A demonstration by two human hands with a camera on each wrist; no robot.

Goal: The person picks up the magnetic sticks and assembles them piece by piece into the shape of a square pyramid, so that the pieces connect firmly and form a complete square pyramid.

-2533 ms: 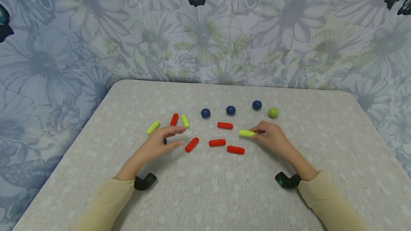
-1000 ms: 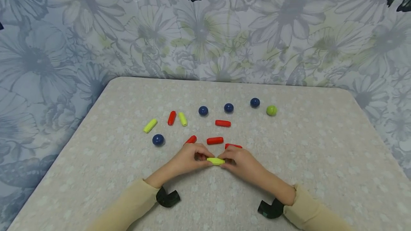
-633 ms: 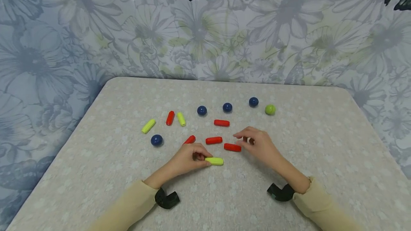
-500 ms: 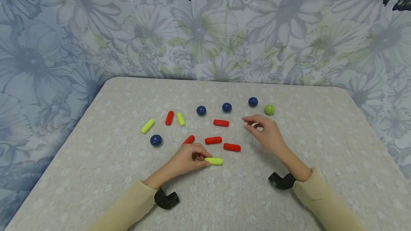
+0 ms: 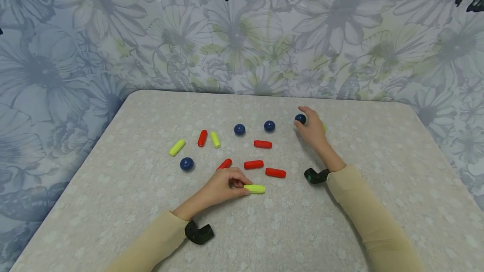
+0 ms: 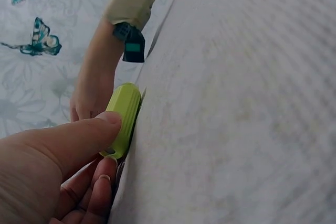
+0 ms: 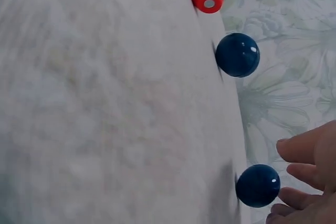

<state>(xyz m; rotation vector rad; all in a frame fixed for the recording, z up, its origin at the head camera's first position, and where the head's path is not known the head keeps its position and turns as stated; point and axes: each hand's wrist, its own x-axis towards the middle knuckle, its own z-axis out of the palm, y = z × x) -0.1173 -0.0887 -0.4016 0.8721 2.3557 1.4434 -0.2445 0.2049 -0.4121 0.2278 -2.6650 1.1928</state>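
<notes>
The yellow-green stick [image 5: 254,188] lies on the table [image 5: 378,146], near its front middle, its end pinched by the left hand [image 5: 223,186]; the right hand [image 5: 311,129] — fingers loosely open — touches the far-right blue ball [image 5: 300,118]; red sticks [image 5: 275,173] lie between.

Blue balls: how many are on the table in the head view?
4. One blue ball lies left, near the yellow-green sticks; two more sit in the far row; the fourth is at the right hand's fingertips. None seems hidden.
</notes>
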